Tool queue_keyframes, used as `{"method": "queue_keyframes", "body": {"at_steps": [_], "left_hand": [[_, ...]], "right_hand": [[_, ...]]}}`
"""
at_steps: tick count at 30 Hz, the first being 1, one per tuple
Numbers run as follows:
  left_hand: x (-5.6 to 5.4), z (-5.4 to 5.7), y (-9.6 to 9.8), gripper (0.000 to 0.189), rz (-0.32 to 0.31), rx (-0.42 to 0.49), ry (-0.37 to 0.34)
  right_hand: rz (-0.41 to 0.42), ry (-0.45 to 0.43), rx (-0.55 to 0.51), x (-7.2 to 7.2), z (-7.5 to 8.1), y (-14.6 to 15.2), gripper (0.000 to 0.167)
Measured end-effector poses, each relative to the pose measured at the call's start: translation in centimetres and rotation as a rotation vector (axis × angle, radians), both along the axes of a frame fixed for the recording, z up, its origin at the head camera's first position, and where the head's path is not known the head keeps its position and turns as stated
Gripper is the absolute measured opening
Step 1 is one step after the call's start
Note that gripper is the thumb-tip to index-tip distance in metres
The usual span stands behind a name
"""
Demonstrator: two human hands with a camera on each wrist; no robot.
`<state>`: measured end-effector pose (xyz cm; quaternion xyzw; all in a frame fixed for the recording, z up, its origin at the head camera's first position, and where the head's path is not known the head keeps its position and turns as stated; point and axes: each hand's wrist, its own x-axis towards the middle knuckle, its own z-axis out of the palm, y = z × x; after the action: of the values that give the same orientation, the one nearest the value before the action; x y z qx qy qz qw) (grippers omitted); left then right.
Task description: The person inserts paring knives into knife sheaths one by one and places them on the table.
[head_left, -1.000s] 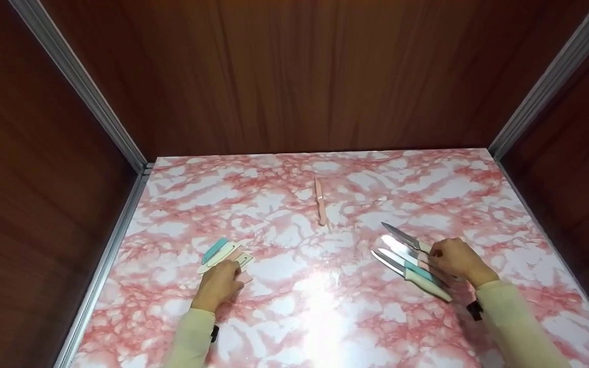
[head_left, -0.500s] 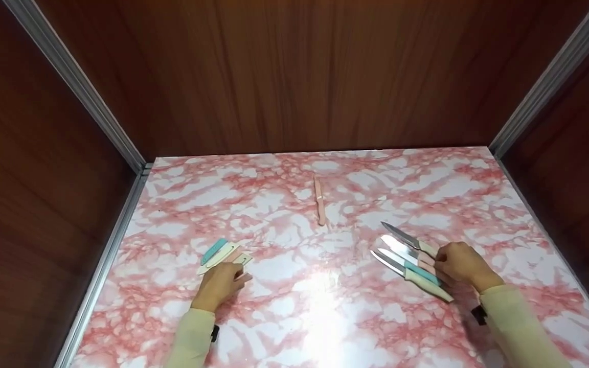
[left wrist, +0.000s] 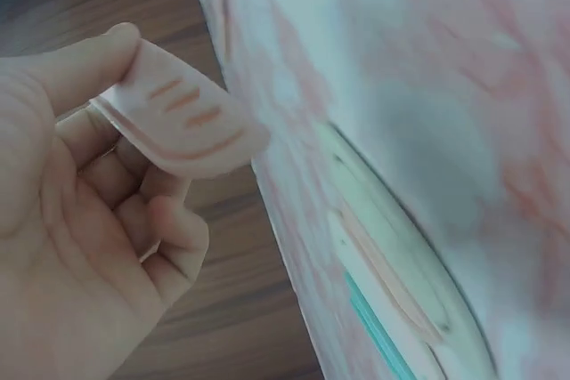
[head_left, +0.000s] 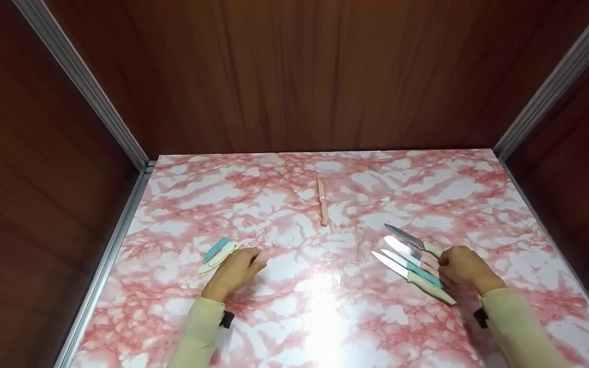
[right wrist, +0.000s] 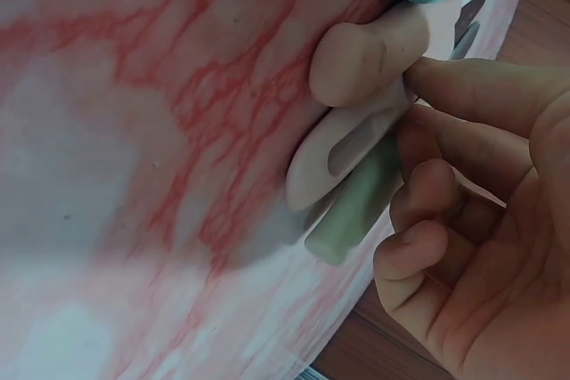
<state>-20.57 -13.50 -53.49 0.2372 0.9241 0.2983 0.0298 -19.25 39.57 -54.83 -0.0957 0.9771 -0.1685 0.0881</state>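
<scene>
My left hand point(head_left: 235, 270) is above the table's left part. In the left wrist view its thumb and fingers pinch a pale pink knife sheath point(left wrist: 187, 117) with several slots. Below it lie more sheaths, including a cream one point(left wrist: 396, 229) and a teal one point(head_left: 217, 249). On the right, my right hand point(head_left: 466, 266) is at the handles of a row of knives. In the right wrist view its thumb and forefinger pinch a pale pink slotted handle point(right wrist: 321, 166), between a beige-pink handle point(right wrist: 356, 64) and a light green one point(right wrist: 352, 215). What the slotted handle belongs to is hidden.
A pink-handled knife point(head_left: 323, 210) lies alone at the table's middle back. A cream-handled knife point(head_left: 430, 289) and a teal-handled knife point(head_left: 427, 274) lie fanned, bare blades pointing left. Brown wood panels point(head_left: 294, 76) wall the red-and-white marbled table point(head_left: 294, 327) at the back and sides.
My left hand has lifted a pink sheath off the group and moved slightly right and away from me. My right hand has shifted slightly, staying at the knife handles.
</scene>
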Motion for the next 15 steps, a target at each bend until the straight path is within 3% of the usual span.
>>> {"method": "queue_keyframes", "body": {"at_steps": [8,15], "left_hand": [[-0.3,0.4,0.9,0.021,-0.036,0.029,-0.017],[-0.1,0.2,1.2,0.022,-0.031,0.035,-0.024]], "right_hand": [[0.001,0.011,0.02,-0.1,-0.2,0.1,0.006],[-0.026,-0.01,-0.014,0.1,-0.1,0.0,0.017]]}}
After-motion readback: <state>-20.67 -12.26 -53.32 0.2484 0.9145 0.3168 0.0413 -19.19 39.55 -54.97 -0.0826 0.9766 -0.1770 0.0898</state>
